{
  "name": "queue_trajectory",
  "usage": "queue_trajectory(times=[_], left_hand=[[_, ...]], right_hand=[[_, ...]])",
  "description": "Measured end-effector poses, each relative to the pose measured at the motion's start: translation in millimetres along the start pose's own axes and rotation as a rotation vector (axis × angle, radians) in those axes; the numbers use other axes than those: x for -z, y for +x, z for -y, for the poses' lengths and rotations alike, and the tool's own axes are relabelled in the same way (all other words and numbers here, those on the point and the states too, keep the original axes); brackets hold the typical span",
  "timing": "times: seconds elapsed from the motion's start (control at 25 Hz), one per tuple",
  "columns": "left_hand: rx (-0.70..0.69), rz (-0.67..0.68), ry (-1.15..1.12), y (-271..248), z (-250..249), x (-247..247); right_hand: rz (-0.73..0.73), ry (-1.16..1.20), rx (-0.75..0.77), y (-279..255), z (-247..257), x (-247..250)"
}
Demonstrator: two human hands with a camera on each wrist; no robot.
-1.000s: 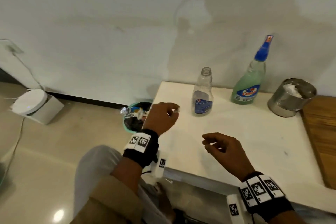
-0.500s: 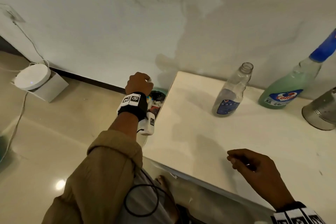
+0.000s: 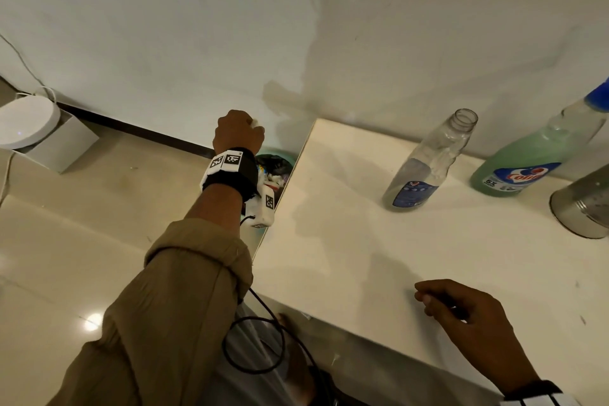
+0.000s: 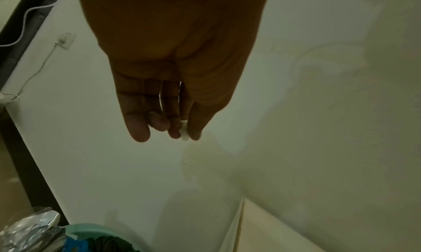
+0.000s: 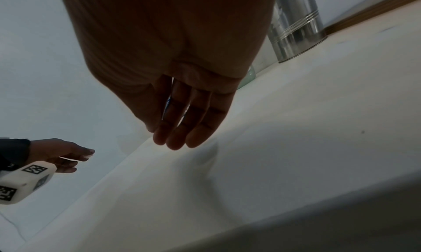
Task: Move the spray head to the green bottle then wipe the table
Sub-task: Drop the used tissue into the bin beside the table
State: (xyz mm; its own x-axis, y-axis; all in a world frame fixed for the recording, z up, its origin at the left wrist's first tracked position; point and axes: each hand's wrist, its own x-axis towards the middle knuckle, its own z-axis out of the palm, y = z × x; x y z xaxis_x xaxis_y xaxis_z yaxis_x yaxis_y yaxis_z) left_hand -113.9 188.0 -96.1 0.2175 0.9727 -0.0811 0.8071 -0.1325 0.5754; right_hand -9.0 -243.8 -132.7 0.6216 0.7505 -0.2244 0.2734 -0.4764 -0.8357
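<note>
The green bottle (image 3: 524,161) lies back at the table's far right with the blue spray head (image 3: 598,95) on its neck. A clear bottle (image 3: 428,165) with no cap stands left of it. My left hand (image 3: 239,132) is off the table's left edge, above a teal bin (image 3: 276,165), and pinches a small white wad of tissue (image 4: 184,131) between thumb and fingertip. That wad also shows in the right wrist view (image 5: 87,154). My right hand (image 3: 461,306) hovers over the white table (image 3: 346,257) near its front edge, fingers loosely curled, holding nothing.
A steel tin (image 3: 583,204) stands at the right edge of the table. The bin (image 4: 91,238) holds crumpled wrappers and rubbish. A white round device on a box (image 3: 29,128) sits on the floor by the wall, with a cable running up.
My left hand has left the table top and moved left and outward to above the bin, carrying the white wad. The right hand stayed low near the front edge.
</note>
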Motion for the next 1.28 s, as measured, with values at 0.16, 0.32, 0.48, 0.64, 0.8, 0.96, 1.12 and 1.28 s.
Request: queue_trajectory(times=[0.16, 0.32, 0.48, 0.64, 0.8, 0.96, 1.12, 1.28], left_hand=[[0.043, 0.035, 0.058, -0.5, 2.2, 2.6], [-0.068, -0.094, -0.166, -8.5, -17.3, 33.9], [-0.336, -0.033, -0.246, -45.1, -38.8, 49.3], [-0.589, 0.159, -0.219, -117.2, -69.6, 25.6], [-0.672, 0.278, -0.147, -149.1, -74.3, -4.6], [-0.711, 0.406, -0.068, -151.2, -74.9, -15.6], [-0.8, 0.341, -0.143, -157.2, -87.5, -0.2], [-0.792, 0.135, -0.232, -129.0, -89.2, 38.4]], right_hand=[[0.001, -0.042, 0.005, 1.0, 4.8, 6.6], [-0.198, -0.038, 0.064, 10.2, 35.4, 34.5], [-0.431, -0.021, 0.219, 55.2, 83.7, 38.5], [-0.484, -0.135, 0.379, 90.4, 131.5, 66.1], [-0.317, -0.402, 0.473, 118.3, 145.9, 73.2], [-0.26, -0.397, 0.431, 120.3, 158.8, 71.0], [-0.202, -0.373, 0.506, 111.0, 184.5, 49.9], [-0.186, -0.281, 0.589, 108.2, 222.0, 34.6]])
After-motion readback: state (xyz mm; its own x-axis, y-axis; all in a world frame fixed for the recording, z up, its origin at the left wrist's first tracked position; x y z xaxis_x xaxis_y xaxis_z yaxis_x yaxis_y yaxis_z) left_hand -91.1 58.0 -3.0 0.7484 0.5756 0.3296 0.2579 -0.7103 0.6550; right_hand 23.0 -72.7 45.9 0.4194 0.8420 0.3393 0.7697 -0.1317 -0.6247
